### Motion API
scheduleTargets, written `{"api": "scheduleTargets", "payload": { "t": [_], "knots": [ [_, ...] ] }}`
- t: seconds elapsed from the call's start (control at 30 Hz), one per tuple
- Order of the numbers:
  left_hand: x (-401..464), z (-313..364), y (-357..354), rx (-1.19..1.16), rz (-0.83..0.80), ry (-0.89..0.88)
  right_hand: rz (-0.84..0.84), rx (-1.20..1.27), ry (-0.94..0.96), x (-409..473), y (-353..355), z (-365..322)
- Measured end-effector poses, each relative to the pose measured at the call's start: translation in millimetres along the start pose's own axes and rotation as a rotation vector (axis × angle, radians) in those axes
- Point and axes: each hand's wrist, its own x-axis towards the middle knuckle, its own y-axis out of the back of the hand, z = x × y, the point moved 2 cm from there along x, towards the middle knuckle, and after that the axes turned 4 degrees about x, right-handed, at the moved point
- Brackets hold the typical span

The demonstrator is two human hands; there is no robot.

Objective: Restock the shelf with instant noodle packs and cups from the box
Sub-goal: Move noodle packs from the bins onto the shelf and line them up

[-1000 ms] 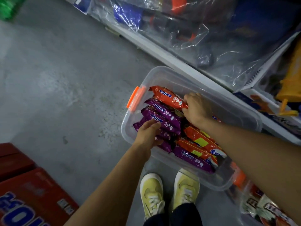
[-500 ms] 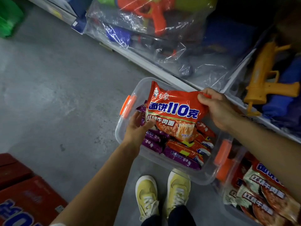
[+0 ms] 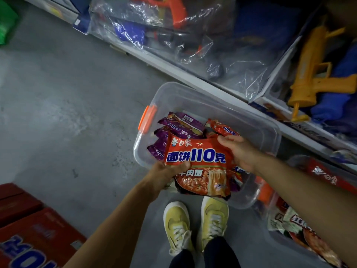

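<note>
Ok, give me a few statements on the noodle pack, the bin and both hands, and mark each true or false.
1. Both hands hold the orange-red noodle pack: left hand, right hand. True.
2. The clear plastic bin has green latches. False: the latch is orange.
3. Purple noodle packs lie in the bin. True.
4. The bin sits on a shelf. False: it stands on the grey floor.
5. The shoes are yellow. True.

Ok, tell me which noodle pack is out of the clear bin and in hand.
The red pack printed 110, gripped by the left hand and right hand. The purple packs lie inside the clear bin.
</note>
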Motion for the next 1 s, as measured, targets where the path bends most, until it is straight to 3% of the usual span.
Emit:
{"api": "scheduleTargets", "payload": {
  "t": [0.13, 0.2, 0.33, 0.53, 0.7, 1.0],
  "knots": [
    [8, -3, -1, 0.040, 0.099, 0.015, 0.443, -0.422, 0.373, 12, 24, 3],
    [13, -7, 3, 0.006, 0.172, 0.018, 0.566, -0.685, 0.461, 21, 40, 5],
    [20, -10, 6, -0.036, 0.222, -0.020, 0.533, -1.123, 0.437, 47, 54, 12],
    [33, -14, 12, -0.036, 0.280, -0.028, 0.439, -1.367, 0.369, 67, 48, 8],
    [32, -12, 10, -0.020, 0.287, -0.023, 0.460, -1.299, 0.389, 68, 49, 5],
    [-13, 16, 12, -0.073, 0.317, 0.020, 0.323, -0.795, 0.495, -11, 64, -36]
  ]
}}
